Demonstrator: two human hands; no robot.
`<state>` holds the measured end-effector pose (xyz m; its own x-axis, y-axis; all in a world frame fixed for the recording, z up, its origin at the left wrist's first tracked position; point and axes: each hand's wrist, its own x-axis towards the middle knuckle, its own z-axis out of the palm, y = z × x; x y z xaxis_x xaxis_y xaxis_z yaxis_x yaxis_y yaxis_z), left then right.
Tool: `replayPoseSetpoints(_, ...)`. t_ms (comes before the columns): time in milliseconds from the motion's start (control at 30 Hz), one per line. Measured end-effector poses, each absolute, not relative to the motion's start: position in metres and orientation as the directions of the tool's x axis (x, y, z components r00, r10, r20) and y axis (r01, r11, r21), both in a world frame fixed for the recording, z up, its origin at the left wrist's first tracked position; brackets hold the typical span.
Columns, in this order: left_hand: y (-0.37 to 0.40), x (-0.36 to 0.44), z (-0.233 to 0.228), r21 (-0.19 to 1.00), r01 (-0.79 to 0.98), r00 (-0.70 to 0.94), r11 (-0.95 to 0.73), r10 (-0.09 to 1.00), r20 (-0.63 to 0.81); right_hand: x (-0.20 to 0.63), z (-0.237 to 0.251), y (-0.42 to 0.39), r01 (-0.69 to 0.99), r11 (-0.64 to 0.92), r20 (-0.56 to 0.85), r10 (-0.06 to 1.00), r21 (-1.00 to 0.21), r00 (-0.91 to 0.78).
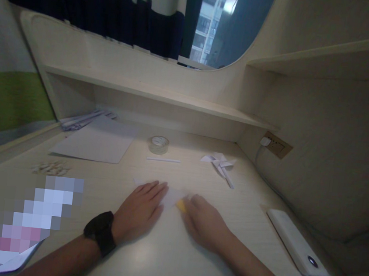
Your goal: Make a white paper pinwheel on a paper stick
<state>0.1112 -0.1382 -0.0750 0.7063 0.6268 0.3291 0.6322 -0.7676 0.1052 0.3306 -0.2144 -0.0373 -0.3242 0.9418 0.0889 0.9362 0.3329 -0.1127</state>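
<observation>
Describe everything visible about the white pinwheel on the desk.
The white pinwheel looks made of paper, its folded, pointed blades spreading from a middle; their exact folds are too small to tell. A slim white stick runs from it, angled toward the person and to the right. It lies on the pale desk, right of the tape roll and beyond the right hand. No hand touches it.

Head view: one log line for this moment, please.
left hand: flat on white paper | right hand: holding yellow item, blurred | tape roll, paper pinwheel: on desk beyond hands
</observation>
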Motion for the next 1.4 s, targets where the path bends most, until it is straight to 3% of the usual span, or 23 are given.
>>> replayPoseSetpoints(267,-0.136,0.112,-0.074,0.123,0.635,0.705,-0.763,0.637,0.313,0.331,-0.033,-0.213,0.937,0.335,0.051,0.942,-0.099,-0.331)
replayPoseSetpoints(633,-0.130,0.115,-0.078,0.173,0.632,0.676,-0.755,0.647,0.353,0.334,-0.038,-0.213,0.933,0.350,0.125,0.932,-0.082,-0.339)
replayPoseSetpoints(1400,-0.140,0.121,-0.081,0.104,0.675,0.645,-0.730,0.653,0.396,0.330,-0.040,-0.220,0.949,0.309,0.150,0.943,-0.069,-0.296)
